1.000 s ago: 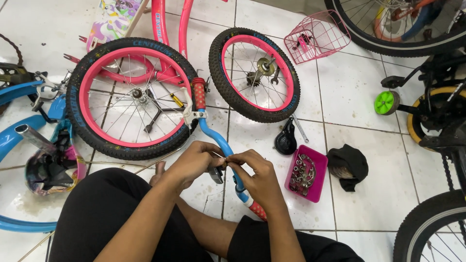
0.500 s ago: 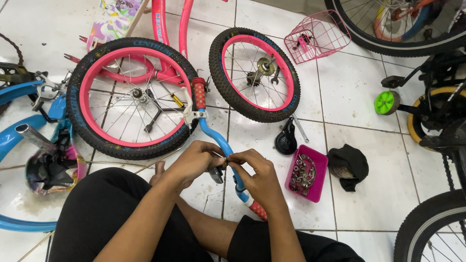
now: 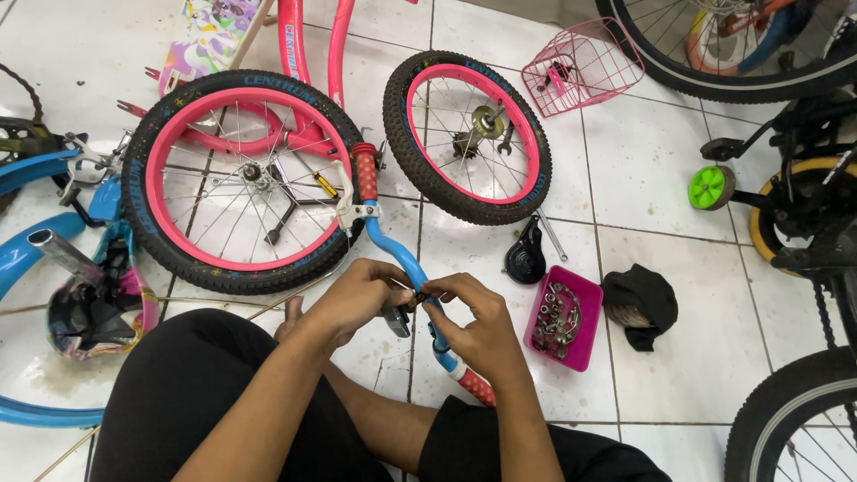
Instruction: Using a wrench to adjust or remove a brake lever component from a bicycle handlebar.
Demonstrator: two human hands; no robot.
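A blue bicycle handlebar (image 3: 395,250) with red patterned grips lies across the white tiled floor in front of my knees. My left hand (image 3: 357,299) and my right hand (image 3: 478,326) meet at its middle. The fingertips of both pinch a small dark part at the bar's clamp (image 3: 420,296). A grey metal piece (image 3: 397,319) hangs just below my left fingers. The upper red grip (image 3: 365,172) and a brake lever (image 3: 346,211) rest against the large pink-rimmed wheel (image 3: 241,183).
A smaller pink-rimmed wheel (image 3: 466,136) lies beyond. A pink tray of nuts and bolts (image 3: 562,319), a black saddle (image 3: 525,257), a black cloth (image 3: 641,303) and a pink wire basket (image 3: 578,64) sit to the right. Blue bike parts (image 3: 54,268) lie left; other bicycles (image 3: 803,205) stand right.
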